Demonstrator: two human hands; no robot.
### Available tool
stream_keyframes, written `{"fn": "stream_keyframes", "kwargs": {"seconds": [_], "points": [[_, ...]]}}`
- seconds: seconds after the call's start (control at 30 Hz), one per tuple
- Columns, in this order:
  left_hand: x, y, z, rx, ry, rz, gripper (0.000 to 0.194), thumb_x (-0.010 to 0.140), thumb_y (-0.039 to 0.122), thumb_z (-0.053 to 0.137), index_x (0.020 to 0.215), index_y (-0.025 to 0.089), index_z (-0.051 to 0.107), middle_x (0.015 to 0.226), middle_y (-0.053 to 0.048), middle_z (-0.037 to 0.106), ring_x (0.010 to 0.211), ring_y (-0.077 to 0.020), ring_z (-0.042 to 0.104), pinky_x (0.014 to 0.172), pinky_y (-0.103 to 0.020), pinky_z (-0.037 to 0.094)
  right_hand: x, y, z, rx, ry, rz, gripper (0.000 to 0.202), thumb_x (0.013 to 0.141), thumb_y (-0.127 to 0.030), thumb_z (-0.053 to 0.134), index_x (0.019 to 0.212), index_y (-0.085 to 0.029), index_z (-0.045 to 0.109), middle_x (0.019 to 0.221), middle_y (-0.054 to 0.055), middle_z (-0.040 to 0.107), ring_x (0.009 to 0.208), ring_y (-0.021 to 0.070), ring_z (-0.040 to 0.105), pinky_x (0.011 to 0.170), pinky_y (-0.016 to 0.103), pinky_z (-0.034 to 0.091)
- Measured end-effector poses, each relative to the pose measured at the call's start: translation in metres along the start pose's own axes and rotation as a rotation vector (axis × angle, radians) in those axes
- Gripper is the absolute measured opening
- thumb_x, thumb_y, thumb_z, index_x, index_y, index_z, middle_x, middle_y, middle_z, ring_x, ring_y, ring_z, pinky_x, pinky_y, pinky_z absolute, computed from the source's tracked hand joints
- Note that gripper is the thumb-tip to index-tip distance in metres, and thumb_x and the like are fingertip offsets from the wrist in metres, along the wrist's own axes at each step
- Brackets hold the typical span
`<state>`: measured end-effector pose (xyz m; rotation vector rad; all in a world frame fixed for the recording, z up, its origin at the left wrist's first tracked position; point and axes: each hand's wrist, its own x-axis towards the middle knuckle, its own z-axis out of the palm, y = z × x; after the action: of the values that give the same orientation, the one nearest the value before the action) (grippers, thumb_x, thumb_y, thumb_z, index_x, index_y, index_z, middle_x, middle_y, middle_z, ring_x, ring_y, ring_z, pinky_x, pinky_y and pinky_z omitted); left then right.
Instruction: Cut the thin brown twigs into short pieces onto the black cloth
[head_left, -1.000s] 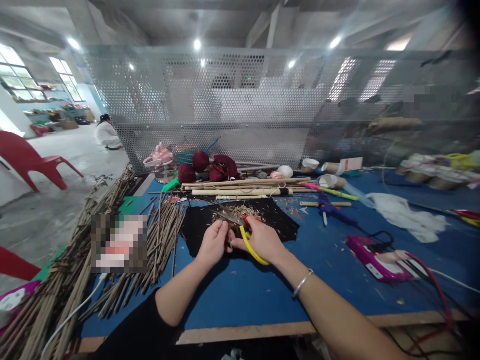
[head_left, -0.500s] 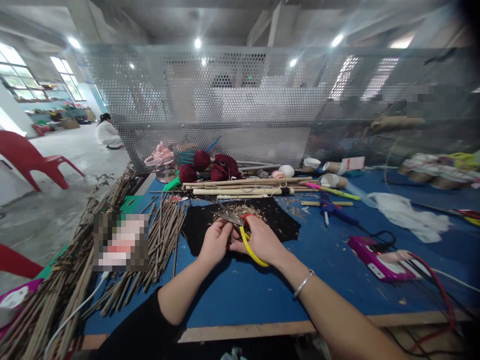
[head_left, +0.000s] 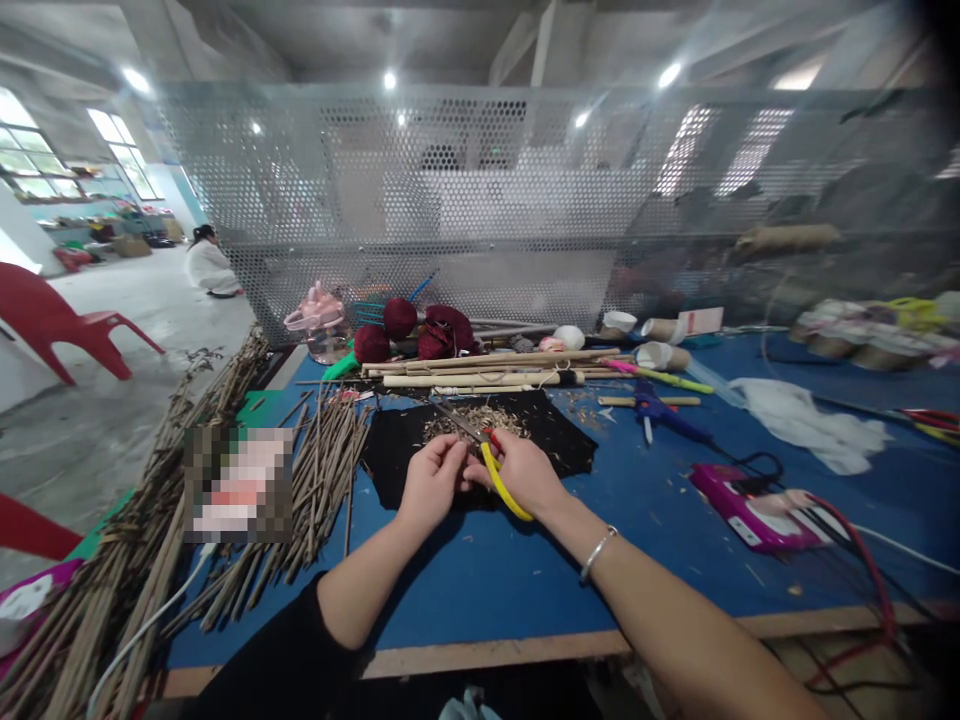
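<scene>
My right hand point(head_left: 521, 470) is closed on scissors point(head_left: 504, 490) with yellow and red handles, their blades pointing up and to the left. Close beside it, my left hand point(head_left: 433, 480) is closed in a pinch near the blades; what its fingers hold is too small to make out. Both hands are over a black cloth point(head_left: 562, 435) on the blue table. A heap of small brown clippings point(head_left: 491, 415) lies on the cloth just beyond the blades. Left of the cloth, many cut brown twigs point(head_left: 322, 490) lie in a loose pile.
Long bundled branches point(head_left: 142, 540) line the left edge. Pale sticks point(head_left: 480, 378) and dark red balls point(head_left: 400, 318) lie at the back before a perforated metal screen point(head_left: 480, 220). To the right are a blue glue gun point(head_left: 664, 415), a purple power strip point(head_left: 739, 510) and a white plastic bag point(head_left: 814, 420).
The scissors have turned slightly in my right hand, their blades now closer together and pointing further forward. My hands stay close together over the cloth. The view has shifted a little.
</scene>
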<state>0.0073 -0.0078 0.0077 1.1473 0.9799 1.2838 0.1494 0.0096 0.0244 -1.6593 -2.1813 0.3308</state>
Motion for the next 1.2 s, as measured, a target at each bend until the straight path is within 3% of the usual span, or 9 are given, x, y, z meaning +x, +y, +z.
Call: {"fn": "stream_keyframes", "kwargs": {"seconds": [0.23, 0.43, 0.73, 0.97, 1.2], "points": [[0.002, -0.0022, -0.0043, 0.073, 0.023, 0.001, 0.03, 0.075, 0.043, 0.052, 0.083, 0.015, 0.058, 0.058, 0.002, 0.054, 0.044, -0.0064, 0.046, 0.041, -0.018, 0.042, 0.003, 0.0053, -0.0004, -0.007, 0.012, -0.008, 0.042, 0.067, -0.063, 0.051, 0.068, -0.022, 0.046, 0.059, -0.001, 0.053, 0.051, 0.0116, 0.045, 0.048, 0.022, 0.024], [0.0039, -0.0037, -0.0049, -0.014, 0.011, -0.027, 0.031, 0.077, 0.045, 0.049, 0.086, 0.015, 0.053, 0.058, 0.002, 0.053, 0.05, -0.0087, 0.052, 0.04, -0.017, 0.042, 0.0052, 0.0081, -0.0022, -0.059, -0.002, 0.065, 0.044, 0.07, -0.064, 0.046, 0.064, -0.021, 0.046, 0.06, 0.0, 0.056, 0.054, 0.013, 0.05, 0.049, 0.022, 0.025], [0.0064, -0.0035, -0.0051, 0.022, 0.033, -0.039, 0.031, 0.073, 0.043, 0.054, 0.086, 0.014, 0.054, 0.06, 0.002, 0.055, 0.049, -0.0073, 0.052, 0.043, -0.017, 0.047, 0.0027, 0.0093, 0.0016, -0.092, 0.009, 0.072, 0.049, 0.065, -0.065, 0.052, 0.087, -0.021, 0.05, 0.075, 0.003, 0.062, 0.069, 0.0185, 0.059, 0.056, 0.024, 0.031], [0.0077, -0.0079, -0.0062, 0.066, 0.029, -0.041, 0.029, 0.072, 0.04, 0.056, 0.086, 0.014, 0.056, 0.061, 0.001, 0.057, 0.049, -0.0068, 0.051, 0.045, -0.018, 0.048, 0.0012, 0.0059, 0.0001, -0.038, -0.013, 0.049, 0.047, 0.065, -0.061, 0.057, 0.088, -0.021, 0.051, 0.081, 0.004, 0.063, 0.074, 0.0187, 0.059, 0.058, 0.023, 0.033], [0.0041, -0.0013, -0.0047, 0.132, -0.027, -0.031, 0.035, 0.076, 0.045, 0.049, 0.071, 0.012, 0.058, 0.061, -0.002, 0.061, 0.045, -0.0076, 0.051, 0.045, -0.019, 0.044, -0.0007, 0.0034, 0.0002, 0.038, 0.02, -0.085, 0.047, 0.062, -0.053, 0.064, 0.091, -0.019, 0.049, 0.085, 0.004, 0.058, 0.078, 0.0171, 0.056, 0.064, 0.024, 0.035]]}}
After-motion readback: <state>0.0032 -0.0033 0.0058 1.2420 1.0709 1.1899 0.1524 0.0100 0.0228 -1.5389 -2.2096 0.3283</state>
